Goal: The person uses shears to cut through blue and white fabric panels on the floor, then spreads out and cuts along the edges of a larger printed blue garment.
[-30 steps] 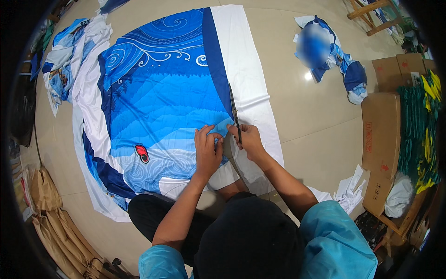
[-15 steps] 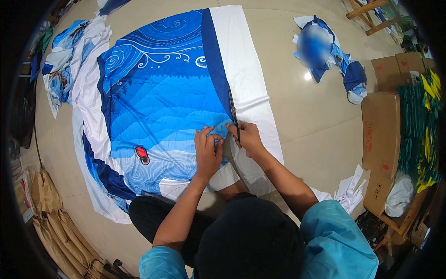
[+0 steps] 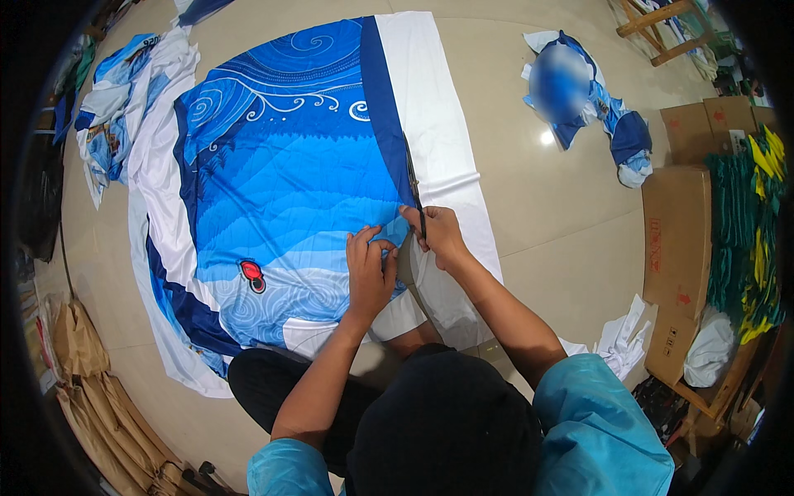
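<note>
R hand (image 3: 438, 236) clamped on scissors (image 3: 413, 186), blades pointing away along dark-blue/white seam. L hand (image 3: 370, 269) flat on blue printed fabric (image 3: 289, 182), just beside cut line, on floor (image 3: 562, 223).

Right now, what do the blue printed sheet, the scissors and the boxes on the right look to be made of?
The blue printed sheet looks like thin woven or knit fabric, matte: it wrinkles and lies limp on the floor. The scissors in the right hand look like dark metal, slim, straight blades; the finish is too small to tell. The boxes look like plain brown cardboard, with flat panels and folded edges.
</note>
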{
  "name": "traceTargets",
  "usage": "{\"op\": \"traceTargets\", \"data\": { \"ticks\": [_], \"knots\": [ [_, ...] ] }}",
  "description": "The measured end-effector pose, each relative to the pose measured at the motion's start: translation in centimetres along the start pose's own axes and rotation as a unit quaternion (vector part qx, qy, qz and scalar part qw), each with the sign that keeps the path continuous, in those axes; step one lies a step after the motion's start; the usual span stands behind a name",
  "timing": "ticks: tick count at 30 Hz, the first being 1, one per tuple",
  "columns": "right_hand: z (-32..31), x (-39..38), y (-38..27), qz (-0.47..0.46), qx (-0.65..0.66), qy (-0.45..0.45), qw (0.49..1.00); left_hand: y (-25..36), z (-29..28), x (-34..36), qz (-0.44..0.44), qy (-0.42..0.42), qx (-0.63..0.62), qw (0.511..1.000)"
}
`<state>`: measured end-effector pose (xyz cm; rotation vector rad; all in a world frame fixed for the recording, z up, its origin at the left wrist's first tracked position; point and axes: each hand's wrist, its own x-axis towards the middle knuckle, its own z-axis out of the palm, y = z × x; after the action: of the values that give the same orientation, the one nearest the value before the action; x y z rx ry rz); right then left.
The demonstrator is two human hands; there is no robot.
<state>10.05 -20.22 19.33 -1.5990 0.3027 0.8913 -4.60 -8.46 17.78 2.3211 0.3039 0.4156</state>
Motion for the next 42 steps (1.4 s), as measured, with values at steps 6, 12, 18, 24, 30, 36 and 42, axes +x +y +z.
{"op": "traceTargets", "data": {
  "ticks": [6,12,18,24,30,36,42],
  "knots": [
    [0.0,0.3,0.4,-0.008,0.008,-0.01,1.0,0.0,0.1,0.0,-0.003,0.002,-0.004,1.0],
    [-0.1,0.2,0.4,-0.007,0.006,-0.009,1.0,0.0,0.1,0.0,-0.002,0.001,-0.004,1.0],
    [0.2,1.2,-0.6,-0.014,-0.007,-0.013,1.0,0.0,0.0,0.0,-0.005,0.0,-0.004,1.0],
    [0.4,1.7,-0.6,-0.012,0.011,-0.008,1.0,0.0,0.0,0.1,-0.01,-0.005,-0.007,1.0],
    [0.3,1.8,-0.5,-0.01,0.004,-0.006,1.0,0.0,-0.1,0.1,-0.009,-0.006,-0.004,1.0],
    [0.2,1.9,-0.2,-0.016,0.007,-0.018,1.0,0.0,-0.1,0.2,-0.011,-0.009,-0.005,1.0],
    [0.5,2.3,-1.8,-0.022,0.012,-0.014,1.0,0.0,-0.1,0.1,-0.01,-0.008,-0.004,1.0]
  ]
}}
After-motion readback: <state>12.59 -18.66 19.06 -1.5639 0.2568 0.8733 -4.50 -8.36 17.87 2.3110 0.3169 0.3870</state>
